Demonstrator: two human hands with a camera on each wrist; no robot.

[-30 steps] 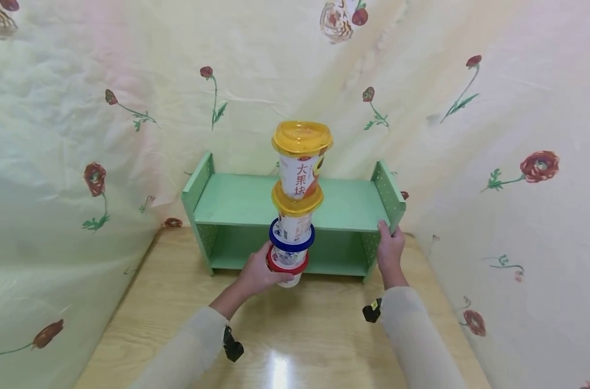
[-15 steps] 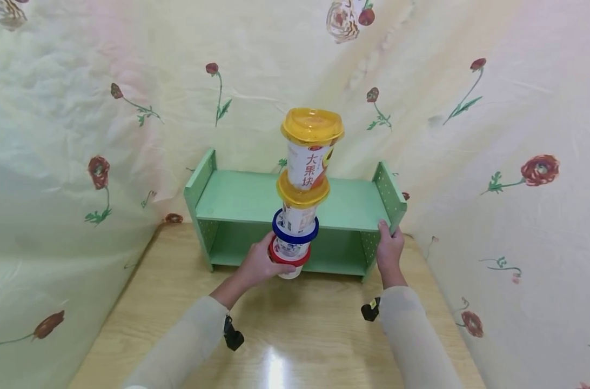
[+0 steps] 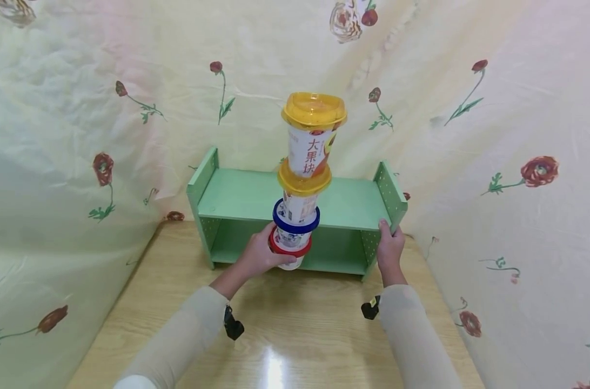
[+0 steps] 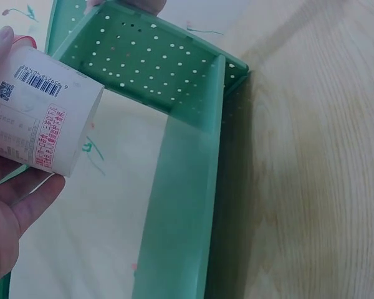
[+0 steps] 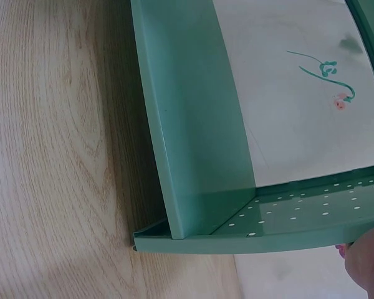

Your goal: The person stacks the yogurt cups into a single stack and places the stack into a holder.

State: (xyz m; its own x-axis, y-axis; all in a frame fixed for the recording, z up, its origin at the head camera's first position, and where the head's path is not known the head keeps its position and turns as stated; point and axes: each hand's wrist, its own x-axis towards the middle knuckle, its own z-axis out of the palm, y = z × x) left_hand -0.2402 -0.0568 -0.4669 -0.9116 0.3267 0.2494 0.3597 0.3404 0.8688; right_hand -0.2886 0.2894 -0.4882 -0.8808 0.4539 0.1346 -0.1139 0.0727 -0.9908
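My left hand (image 3: pixel 263 255) grips the lowest cup of an upright stack, a white paper cup (image 4: pixel 40 115) with a red lid (image 3: pixel 290 250). On it sits a cup with a blue lid (image 3: pixel 296 228). Above that is a white cup (image 3: pixel 300 208) under a yellow lid, topped by a taller fruit cup (image 3: pixel 308 151) with a domed yellow lid. The stack hangs in front of a green two-tier shelf (image 3: pixel 241 194), hiding part of its middle. My right hand (image 3: pixel 390 249) holds the front edge of the shelf's right side panel (image 3: pixel 391 192), thumb on the inner side.
The shelf stands on a wood-grain surface (image 3: pixel 295 324). Behind and at both sides hangs a pale flowered cloth (image 3: pixel 270 48). Perforated side panels (image 4: pixel 156 59) rise above the upper board. A black wrist camera (image 3: pixel 233 323) sits on the left sleeve.
My left hand and the cup stack have risen in the head view, with the stack also a little further right. The right hand keeps its hold on the side panel.
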